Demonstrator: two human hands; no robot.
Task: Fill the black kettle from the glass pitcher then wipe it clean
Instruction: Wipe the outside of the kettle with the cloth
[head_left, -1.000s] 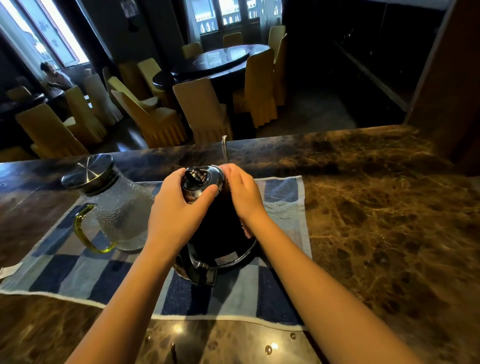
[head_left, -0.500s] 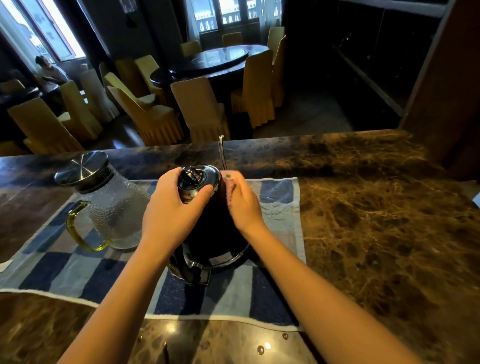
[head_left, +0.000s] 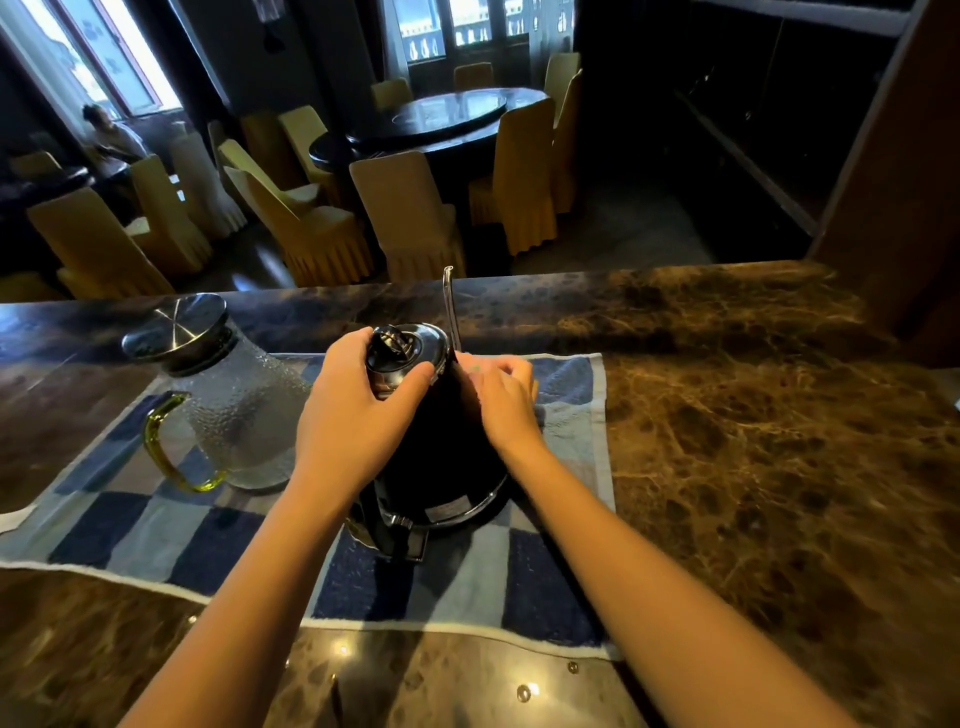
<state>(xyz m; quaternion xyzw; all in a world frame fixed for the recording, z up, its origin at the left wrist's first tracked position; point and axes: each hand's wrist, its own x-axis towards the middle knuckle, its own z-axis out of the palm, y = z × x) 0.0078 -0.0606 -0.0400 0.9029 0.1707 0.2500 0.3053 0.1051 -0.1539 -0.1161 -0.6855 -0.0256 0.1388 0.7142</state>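
Observation:
The black kettle (head_left: 441, 452) stands on a blue checked towel (head_left: 569, 457) at the middle of the counter, its thin spout (head_left: 449, 306) pointing away from me. My left hand (head_left: 353, 415) grips the kettle's top, thumb and fingers round the shiny lid (head_left: 415, 340). My right hand (head_left: 506, 400) lies against the kettle's upper right side with curled fingers, and a bit of pale cloth (head_left: 475, 370) shows under them. The glass pitcher (head_left: 244, 415), with a steel lid and a yellow-green handle, stands on the towel to the left of the kettle.
The brown marble counter (head_left: 753, 441) stretches to the right of the towel. Beyond its far edge lies a dim dining room with a round table (head_left: 441, 119) and covered chairs. A person sits by the window at far left (head_left: 109, 135).
My right hand has slid a little down and to the right along the kettle's side. My left hand keeps its grip on the lid end. The pitcher has not moved.

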